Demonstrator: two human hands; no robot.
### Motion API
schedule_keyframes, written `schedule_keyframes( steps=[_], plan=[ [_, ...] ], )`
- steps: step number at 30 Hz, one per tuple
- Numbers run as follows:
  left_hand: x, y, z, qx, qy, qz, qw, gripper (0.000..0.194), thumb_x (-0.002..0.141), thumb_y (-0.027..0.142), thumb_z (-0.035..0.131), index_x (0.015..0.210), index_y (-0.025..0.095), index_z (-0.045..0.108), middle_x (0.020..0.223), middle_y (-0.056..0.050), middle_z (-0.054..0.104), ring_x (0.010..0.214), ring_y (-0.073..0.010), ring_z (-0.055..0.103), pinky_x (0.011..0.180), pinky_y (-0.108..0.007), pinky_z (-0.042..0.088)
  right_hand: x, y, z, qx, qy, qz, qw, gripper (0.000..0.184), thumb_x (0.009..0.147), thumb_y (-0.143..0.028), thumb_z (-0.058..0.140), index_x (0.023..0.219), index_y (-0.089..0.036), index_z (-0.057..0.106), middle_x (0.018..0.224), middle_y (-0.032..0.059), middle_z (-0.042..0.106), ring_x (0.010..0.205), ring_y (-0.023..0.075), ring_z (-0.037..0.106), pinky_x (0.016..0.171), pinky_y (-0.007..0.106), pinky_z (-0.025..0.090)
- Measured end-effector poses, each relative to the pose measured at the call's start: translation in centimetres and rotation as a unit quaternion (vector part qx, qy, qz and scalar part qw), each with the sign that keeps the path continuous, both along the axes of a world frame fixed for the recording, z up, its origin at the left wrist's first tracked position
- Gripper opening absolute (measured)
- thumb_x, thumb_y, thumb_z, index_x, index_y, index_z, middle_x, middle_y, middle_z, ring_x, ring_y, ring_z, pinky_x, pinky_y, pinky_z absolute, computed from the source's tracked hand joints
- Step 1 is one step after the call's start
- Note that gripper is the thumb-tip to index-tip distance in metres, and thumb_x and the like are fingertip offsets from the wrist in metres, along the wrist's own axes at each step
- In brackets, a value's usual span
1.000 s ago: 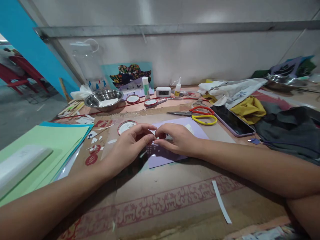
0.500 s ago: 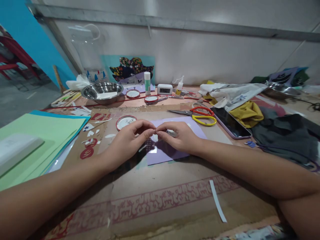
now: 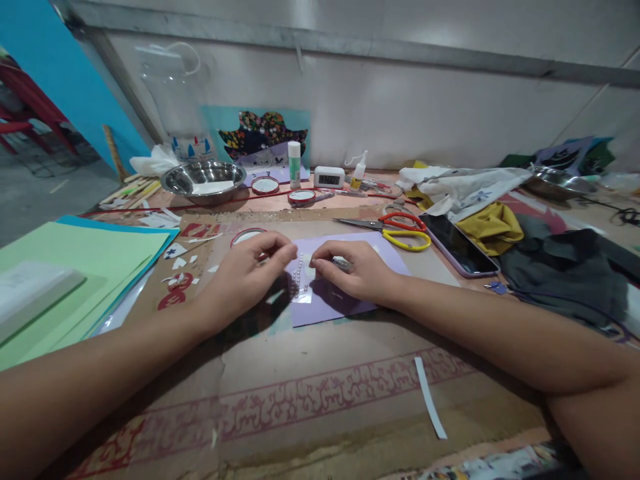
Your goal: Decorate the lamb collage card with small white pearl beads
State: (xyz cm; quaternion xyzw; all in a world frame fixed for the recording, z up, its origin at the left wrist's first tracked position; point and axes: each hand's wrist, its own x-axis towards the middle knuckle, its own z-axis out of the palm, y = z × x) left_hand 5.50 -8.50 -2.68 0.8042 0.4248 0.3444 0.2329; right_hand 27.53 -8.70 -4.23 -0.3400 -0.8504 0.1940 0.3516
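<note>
Cardboard with a red printed border (image 3: 280, 405) covers the work surface below a pale wall (image 3: 400, 113). On it lies a purple card (image 3: 335, 311) with small pearly beads (image 3: 295, 288) at its left side. The left hand (image 3: 245, 277) brings thumb and forefinger together beside them; the right hand (image 3: 355, 273) pinches likewise above the card. Whether either grips anything, I cannot tell. Scissors (image 3: 383, 227) lie beyond.

Bare hands (image 3: 245, 283) (image 3: 357, 272), slender fingers (image 3: 273, 268); bare forearms (image 3: 130, 357) (image 3: 470, 327), smooth, rounded.
</note>
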Motion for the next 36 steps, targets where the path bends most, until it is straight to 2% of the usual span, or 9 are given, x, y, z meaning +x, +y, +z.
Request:
schedule_keyframes(
  steps=[4, 6, 9, 12, 19, 23, 28, 32, 36],
  plan=[
    [-2.4, 2.7, 0.7, 0.052, 0.001, 0.125, 0.991, 0.043, 0.099, 0.039, 0.039, 0.062, 0.02, 0.048, 0.063, 0.0, 0.047, 0.066, -0.0166, 0.051, 0.063, -0.032, 0.039, 0.0, 0.1, -0.1, -0.011, -0.005, 0.004, 1.0, 0.015, 0.091, -0.022, 0.056, 0.087, -0.015, 0.068, 0.078, 0.0029, 0.073, 0.069, 0.0126, 0.064, 0.066, 0.022, 0.046],
    [-3.4, 4.0, 0.7, 0.15, 0.037, 0.145, 0.977, 0.02, 0.094, 0.032, 0.053, 0.084, 0.017, 0.062, 0.095, -0.007, 0.061, 0.103, -0.0243, 0.056, 0.09, -0.037, 0.044, 0.0, 0.2, -0.3, -0.016, -0.008, 0.005, 1.0, 0.015, 0.091, -0.023, 0.056, 0.087, -0.015, 0.069, 0.078, 0.0028, 0.073, 0.068, 0.0128, 0.064, 0.065, 0.022, 0.046],
    [-3.6, 4.4, 0.4, 0.198, 0.077, 0.114, 0.971, 0.05, 0.088, 0.027, 0.063, 0.134, 0.013, 0.049, 0.141, -0.015, 0.047, 0.135, -0.0321, 0.039, 0.111, -0.046, 0.033, -0.1, 0.3, -0.4, -0.014, -0.009, 0.001, 1.0, 0.016, 0.091, -0.024, 0.056, 0.088, -0.015, 0.069, 0.078, 0.0032, 0.072, 0.068, 0.0132, 0.064, 0.065, 0.023, 0.046],
    [-2.3, 2.9, 0.1, 0.168, 0.101, 0.023, 0.98, 0.019, 0.095, 0.032, 0.057, 0.106, 0.02, 0.067, 0.11, -0.006, 0.068, 0.107, -0.0238, 0.059, 0.098, -0.041, 0.043, -0.1, 0.3, -0.4, -0.007, -0.009, -0.002, 1.0, 0.017, 0.091, -0.024, 0.056, 0.088, -0.015, 0.069, 0.079, 0.0039, 0.073, 0.069, 0.0134, 0.064, 0.065, 0.023, 0.046],
    [0.1, -0.2, -1.2, 0.123, 0.089, -0.111, 0.982, 0.016, 0.096, 0.028, 0.058, 0.093, 0.02, 0.071, 0.09, -0.002, 0.07, 0.085, -0.0168, 0.062, 0.077, -0.03, 0.045, 0.0, 0.2, -0.3, 0.007, -0.014, 0.025, 1.0, 0.018, 0.091, -0.025, 0.055, 0.086, -0.015, 0.068, 0.075, 0.003, 0.07, 0.067, 0.0129, 0.061, 0.064, 0.023, 0.044],
    [0.0, -0.1, -0.6, 0.115, 0.114, -0.085, 0.983, 0.026, 0.099, 0.032, 0.049, 0.083, 0.018, 0.065, 0.08, -0.002, 0.065, 0.076, -0.0167, 0.058, 0.07, -0.029, 0.042, 0.0, 0.2, -0.4, 0.025, -0.027, 0.044, 0.998, 0.018, 0.091, -0.025, 0.055, 0.085, -0.015, 0.067, 0.075, 0.0032, 0.069, 0.068, 0.0133, 0.06, 0.066, 0.024, 0.044],
    [-2.9, 2.9, 1.6, 0.171, 0.141, 0.053, 0.974, 0.043, 0.1, 0.036, 0.041, 0.064, 0.019, 0.059, 0.07, -0.003, 0.057, 0.071, -0.0175, 0.055, 0.069, -0.032, 0.044, 0.1, 0.1, -0.5, 0.024, -0.033, 0.04, 0.998, 0.017, 0.09, -0.025, 0.054, 0.084, -0.015, 0.067, 0.075, 0.0035, 0.069, 0.068, 0.0136, 0.06, 0.065, 0.024, 0.044],
    [-5.2, 5.5, 1.9, 0.285, 0.198, 0.14, 0.927, 0.035, 0.095, 0.027, 0.051, 0.128, 0.018, 0.06, 0.125, -0.01, 0.054, 0.116, -0.0268, 0.052, 0.097, -0.041, 0.043, 0.1, 0.2, -0.5, 0.022, -0.032, 0.043, 0.998, 0.017, 0.09, -0.025, 0.055, 0.083, -0.015, 0.066, 0.075, 0.0035, 0.069, 0.067, 0.0133, 0.06, 0.064, 0.023, 0.043],
    [-5.3, 5.4, 1.6, 0.225, 0.241, 0.135, 0.934, 0.044, 0.097, 0.033, 0.051, 0.139, 0.019, 0.054, 0.104, -0.007, 0.066, 0.091, -0.0218, 0.06, 0.087, -0.038, 0.047, 0.2, 0.3, -0.5, 0.018, -0.031, 0.046, 0.998, 0.017, 0.09, -0.025, 0.055, 0.083, -0.015, 0.067, 0.075, 0.0037, 0.069, 0.068, 0.0137, 0.06, 0.066, 0.024, 0.044]
  ],
)
